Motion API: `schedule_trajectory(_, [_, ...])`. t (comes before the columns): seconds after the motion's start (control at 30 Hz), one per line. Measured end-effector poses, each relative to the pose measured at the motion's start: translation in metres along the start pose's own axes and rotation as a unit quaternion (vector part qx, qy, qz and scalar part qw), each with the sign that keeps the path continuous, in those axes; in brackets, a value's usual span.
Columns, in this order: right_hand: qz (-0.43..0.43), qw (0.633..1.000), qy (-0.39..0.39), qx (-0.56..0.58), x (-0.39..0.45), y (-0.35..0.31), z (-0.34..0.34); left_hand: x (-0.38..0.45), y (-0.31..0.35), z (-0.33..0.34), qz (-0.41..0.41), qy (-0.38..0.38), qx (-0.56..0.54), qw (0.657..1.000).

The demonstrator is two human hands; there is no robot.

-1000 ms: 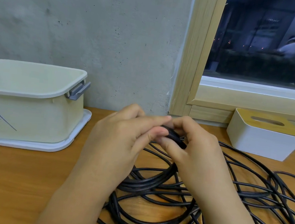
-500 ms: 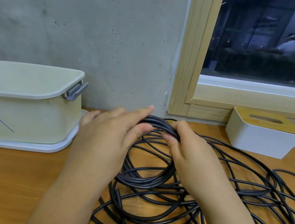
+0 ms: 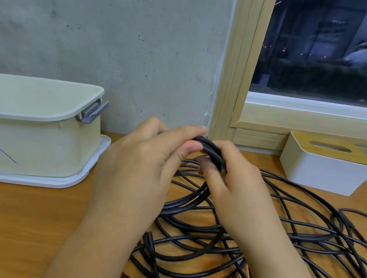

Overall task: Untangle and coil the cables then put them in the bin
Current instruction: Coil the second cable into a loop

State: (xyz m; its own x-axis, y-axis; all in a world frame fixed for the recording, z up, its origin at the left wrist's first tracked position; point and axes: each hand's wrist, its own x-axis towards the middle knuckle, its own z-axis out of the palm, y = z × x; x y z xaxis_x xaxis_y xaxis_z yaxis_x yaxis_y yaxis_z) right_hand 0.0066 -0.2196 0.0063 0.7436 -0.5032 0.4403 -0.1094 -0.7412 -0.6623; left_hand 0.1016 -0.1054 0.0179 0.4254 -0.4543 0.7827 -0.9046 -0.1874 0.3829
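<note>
A long black cable (image 3: 281, 238) lies in tangled loops over the right half of the wooden table. Part of it is gathered into a coil (image 3: 208, 151) lifted above the table. My left hand (image 3: 142, 164) pinches the top of that coil between thumb and fingers. My right hand (image 3: 235, 182) grips the same bundle just to the right, fingers wrapped around it. The cream bin (image 3: 27, 140) marked "A" stands at the left on a white lid, its opening facing up.
A white tissue box (image 3: 322, 169) with a wooden top sits at the back right below the window frame (image 3: 232, 75). A grey concrete wall (image 3: 121, 38) closes off the back. Bare table (image 3: 17, 222) lies in front of the bin.
My left fingers have curled back onto the top of the coil after reaching out over it. Both hands stay together at the coil's top.
</note>
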Motion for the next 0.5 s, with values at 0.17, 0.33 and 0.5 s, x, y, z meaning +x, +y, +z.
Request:
schedule_trajectory(0.17, [0.005,0.999,0.013,0.048,0.000,0.002,-0.001,0.000,0.001,-0.002,-0.054,0.079,-0.056,0.994])
schedule_trajectory(0.33, [-0.023,0.999,0.028,-0.008,-0.001,0.000,0.000,0.001,-0.009,-0.001,-0.109,0.028,-0.051,0.992])
schedule_trajectory(0.5, [-0.064,0.988,-0.004,-0.138,0.001,-0.002,-0.004,0.000,-0.012,0.002,-0.082,-0.124,-0.006,0.989])
